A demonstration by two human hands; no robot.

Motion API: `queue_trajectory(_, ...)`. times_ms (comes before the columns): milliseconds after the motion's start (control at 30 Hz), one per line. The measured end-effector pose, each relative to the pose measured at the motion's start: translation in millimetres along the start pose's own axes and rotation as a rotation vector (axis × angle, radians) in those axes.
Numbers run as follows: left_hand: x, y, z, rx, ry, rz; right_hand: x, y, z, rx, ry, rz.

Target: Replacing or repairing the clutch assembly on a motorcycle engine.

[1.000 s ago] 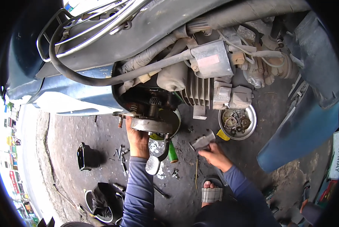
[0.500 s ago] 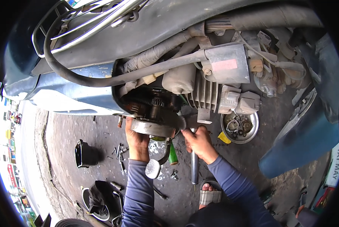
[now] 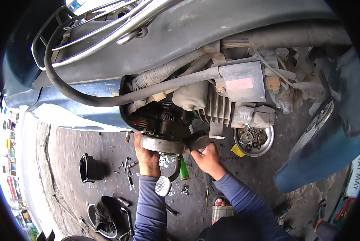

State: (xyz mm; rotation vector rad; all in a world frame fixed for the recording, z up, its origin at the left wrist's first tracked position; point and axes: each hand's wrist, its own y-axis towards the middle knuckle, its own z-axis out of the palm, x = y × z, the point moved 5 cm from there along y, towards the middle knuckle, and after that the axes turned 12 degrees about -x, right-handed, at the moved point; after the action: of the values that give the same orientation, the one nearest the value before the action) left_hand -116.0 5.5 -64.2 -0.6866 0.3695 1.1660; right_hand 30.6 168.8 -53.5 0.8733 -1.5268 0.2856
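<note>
My left hand (image 3: 147, 156) is closed around the left side of a round metal engine housing (image 3: 162, 146) under the motorbike; its fingertips are hidden behind the rim. Below that housing hangs a foot pedal (image 3: 163, 185) with a pale ribbed pad. Just to the right, my right hand (image 3: 209, 160) grips a hammer (image 3: 199, 141) by its tube-like metal handle. The dark hammer head is smeared by motion and lies close to the housing's right edge; I cannot tell whether they touch. Above the housing, a toothed gear (image 3: 167, 117) shows in the open engine.
A metal bowl (image 3: 271, 146) of small parts stands beyond my right hand, beside a yellow scrap (image 3: 237, 151). Loose bolts (image 3: 128, 170) and a black plastic box (image 3: 91, 168) lie to the left. The finned cylinder (image 3: 218, 110) and blue bodywork (image 3: 81, 98) hang overhead.
My right hand has turned the hammer, and its head has swung down and left toward the housing. My left hand keeps its hold. The whole view has shifted slightly.
</note>
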Motion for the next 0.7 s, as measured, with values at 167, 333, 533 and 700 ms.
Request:
queue_trajectory(167,-2.6,4.0,1.9,-0.021,0.008,-0.024,-20.0,-6.1,7.1,0.125,0.109,0.399)
queue_trajectory(333,-9.0,-1.2,11.3,0.147,-0.018,-0.151,8.4,8.8,-3.8,-0.183,0.065,-0.341)
queue_trajectory(533,-7.5,11.6,-11.7,0.128,-0.038,-0.111,-13.4,3.6,-1.9,0.098,0.018,0.239)
queue_trajectory(700,-9.4,5.7,8.4,0.163,0.025,-0.096,5.9,-0.6,-3.9,-0.194,-0.004,-0.201)
